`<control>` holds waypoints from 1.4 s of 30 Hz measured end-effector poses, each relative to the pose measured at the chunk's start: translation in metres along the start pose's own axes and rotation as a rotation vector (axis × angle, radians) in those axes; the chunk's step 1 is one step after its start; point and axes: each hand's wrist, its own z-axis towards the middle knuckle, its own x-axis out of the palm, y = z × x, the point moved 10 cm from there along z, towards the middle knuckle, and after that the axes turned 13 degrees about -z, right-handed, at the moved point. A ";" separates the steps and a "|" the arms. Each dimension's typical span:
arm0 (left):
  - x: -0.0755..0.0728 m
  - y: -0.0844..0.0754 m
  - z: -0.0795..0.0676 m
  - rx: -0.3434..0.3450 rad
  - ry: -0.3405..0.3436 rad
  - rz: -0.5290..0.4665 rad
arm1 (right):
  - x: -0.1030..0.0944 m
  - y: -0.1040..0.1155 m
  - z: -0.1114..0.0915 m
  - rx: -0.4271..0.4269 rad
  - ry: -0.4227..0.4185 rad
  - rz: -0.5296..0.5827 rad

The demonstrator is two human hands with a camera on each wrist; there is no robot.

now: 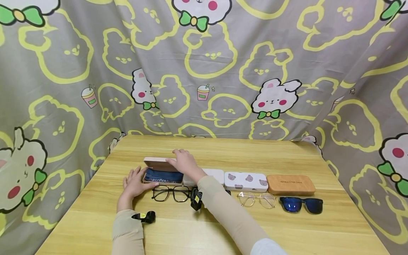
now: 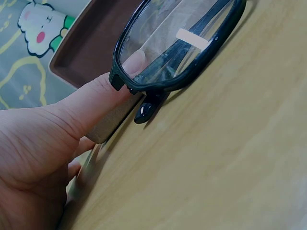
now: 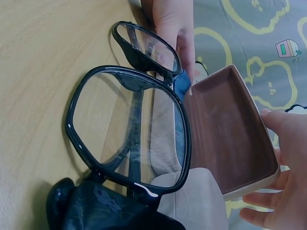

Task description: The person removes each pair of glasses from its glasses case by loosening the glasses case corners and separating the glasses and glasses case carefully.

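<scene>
A glasses case stands open at the left end of a row, its brown-lined lid tilted up and a dark blue cloth with white lettering inside. My left hand grips the case's base at its left end; in the left wrist view its thumb lies along the front, behind a lens. The lid's free edge is held between the thumb and fingers of my right hand. Just in front of the case lie black-framed glasses, which loom close in both wrist views.
To the right stand a white case, a bear-print case and an orange-brown case, all closed. Thin gold-framed glasses and blue-lensed sunglasses lie before them. My right forearm covers part of the row. A patterned curtain rises behind the table.
</scene>
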 end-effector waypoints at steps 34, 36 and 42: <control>0.002 0.001 0.000 -0.021 0.005 0.003 | 0.029 0.006 -0.003 -0.147 0.337 0.205; 0.001 0.001 0.000 -0.022 0.003 0.002 | 0.030 0.008 -0.004 -0.165 0.343 0.198; 0.000 0.000 -0.001 -0.019 -0.006 -0.002 | 0.031 0.012 -0.008 -0.193 0.354 0.220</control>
